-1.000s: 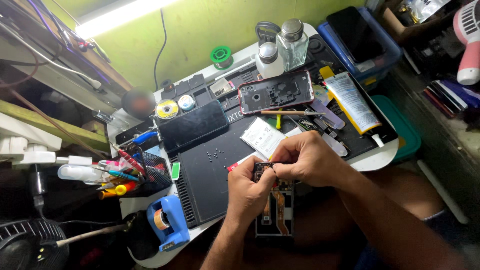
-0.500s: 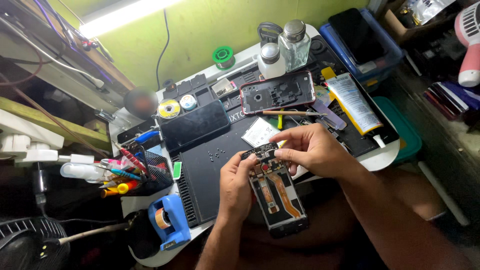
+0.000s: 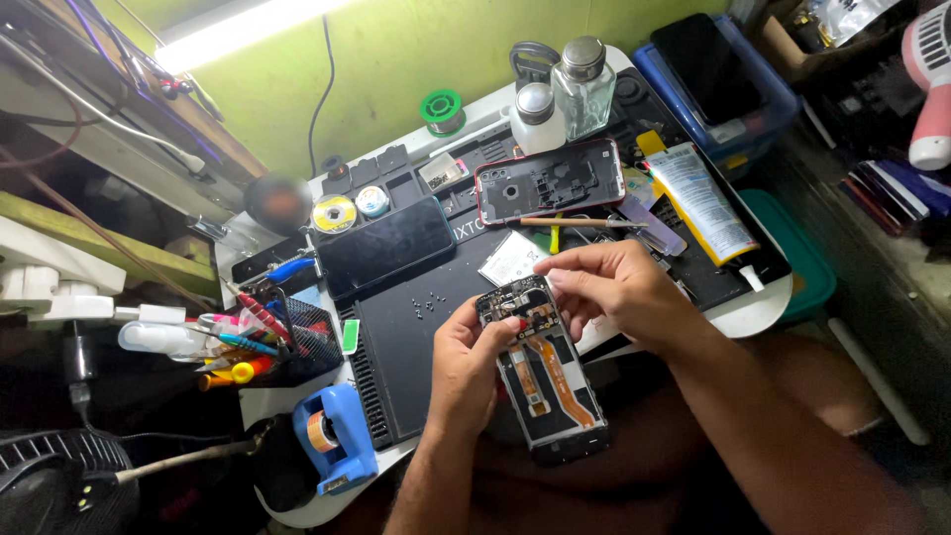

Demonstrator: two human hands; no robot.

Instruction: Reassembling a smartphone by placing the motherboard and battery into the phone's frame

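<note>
Screws (image 3: pixel 432 302) (tiny) indistinct.

A second ago both hands were bunched over the opened phone (image 3: pixel 543 376), hiding most of it. Now the left hand (image 3: pixel 474 359) sits along its left edge, the right hand (image 3: pixel 616 289) is off to the upper right, and the orange flex cable shows.
</note>
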